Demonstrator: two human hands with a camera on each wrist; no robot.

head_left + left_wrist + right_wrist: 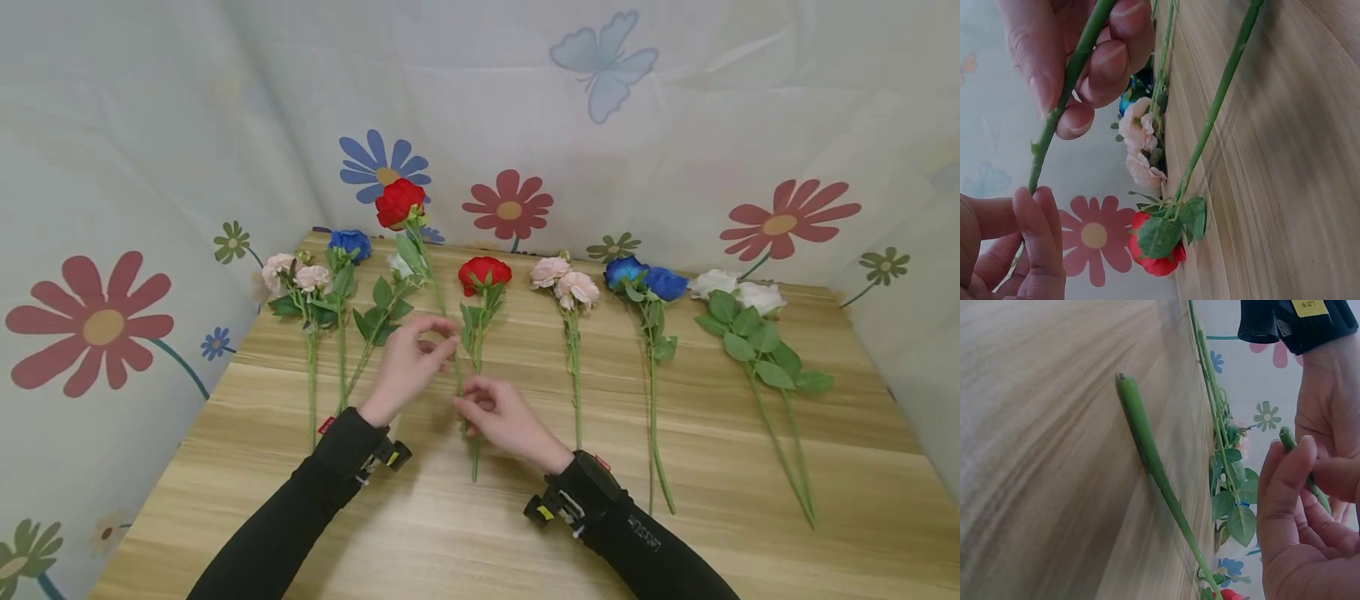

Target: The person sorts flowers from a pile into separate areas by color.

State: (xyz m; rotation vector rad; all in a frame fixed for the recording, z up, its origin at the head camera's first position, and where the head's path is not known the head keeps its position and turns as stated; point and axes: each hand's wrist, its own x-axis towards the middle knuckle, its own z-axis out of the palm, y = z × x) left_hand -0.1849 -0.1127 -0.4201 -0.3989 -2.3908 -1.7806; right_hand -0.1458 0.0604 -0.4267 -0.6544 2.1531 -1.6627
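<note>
A red artificial rose (400,204) is held up off the table, tilted with its bloom toward the back wall. My left hand (412,362) pinches its green stem (1038,159) partway down. Lower on the same stem, my right hand (506,417) grips it between thumb and fingers; the cut end (1286,437) pokes out of that hand in the right wrist view. Just beneath lies a second red rose (484,273) on the tabletop, its stem (1160,475) passing below both hands.
On the wooden table (480,542), pink flowers (292,275), a blue one (349,244) and a partly hidden white one (400,265) lie left. Pink (566,283), blue (647,277) and white flowers (738,290) lie right. A printed curtain (480,100) hangs behind.
</note>
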